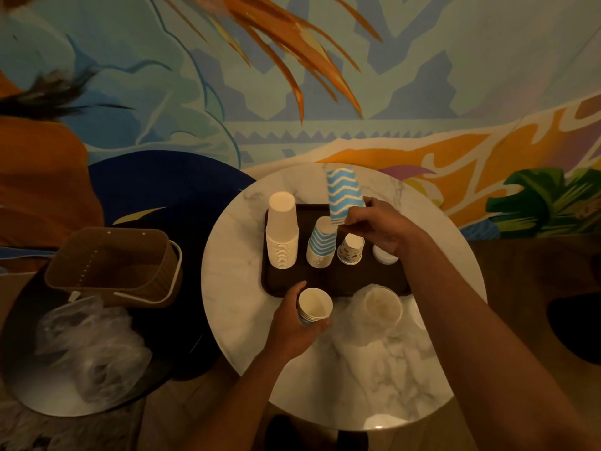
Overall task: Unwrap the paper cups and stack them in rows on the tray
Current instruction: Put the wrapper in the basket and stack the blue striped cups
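Left hand (294, 323): I saw its fingers curled round a short cup stack (314, 308), mouths up, at the near edge of the tray (279, 286).
Wrapped cups (382, 305): lay in clear plastic on the marble table (357, 379), just right of that hand.
Tray: white stack (282, 232), zigzag stack (322, 244) and printed cup (350, 249) stood upside down in a row.
Right hand (380, 229): fingertips pinched the rim of a raised zigzag cup (344, 193), tilted above the zigzag stack.
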{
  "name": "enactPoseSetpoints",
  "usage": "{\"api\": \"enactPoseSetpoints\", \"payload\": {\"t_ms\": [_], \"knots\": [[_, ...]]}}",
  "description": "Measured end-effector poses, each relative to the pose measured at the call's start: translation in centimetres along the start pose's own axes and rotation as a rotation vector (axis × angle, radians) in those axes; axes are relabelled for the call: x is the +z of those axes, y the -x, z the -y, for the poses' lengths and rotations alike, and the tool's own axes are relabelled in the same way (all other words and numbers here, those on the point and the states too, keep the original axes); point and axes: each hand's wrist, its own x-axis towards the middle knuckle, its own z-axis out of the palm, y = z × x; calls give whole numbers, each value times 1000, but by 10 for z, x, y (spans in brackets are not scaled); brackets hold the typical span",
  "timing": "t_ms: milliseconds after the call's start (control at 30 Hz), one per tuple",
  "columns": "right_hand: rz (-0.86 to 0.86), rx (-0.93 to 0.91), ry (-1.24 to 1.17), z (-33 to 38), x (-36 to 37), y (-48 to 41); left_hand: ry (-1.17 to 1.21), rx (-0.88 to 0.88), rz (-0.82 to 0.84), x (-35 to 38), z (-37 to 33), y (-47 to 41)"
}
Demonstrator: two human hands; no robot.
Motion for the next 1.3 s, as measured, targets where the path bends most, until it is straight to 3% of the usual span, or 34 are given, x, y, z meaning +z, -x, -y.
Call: {"api": "enactPoseSetpoints", "payload": {"t_ms": [233, 567, 900, 1100, 1300], "knots": [[-209, -63, 5, -20, 7, -17, -12, 3, 14, -1, 0, -1], [-455, -159, 356, -33, 33, -34, -52, -44, 2, 2, 0, -5], [-421, -112, 571, -54, 35, -47, 40, -109, -21, 4, -10, -4], [-401, -110, 575, -62, 29, -50, 132, -89, -130, -8, -30, -4], [-380, -144, 589, -63, 20, -47, 147, -59, -126, -22, -55, -7]]}}
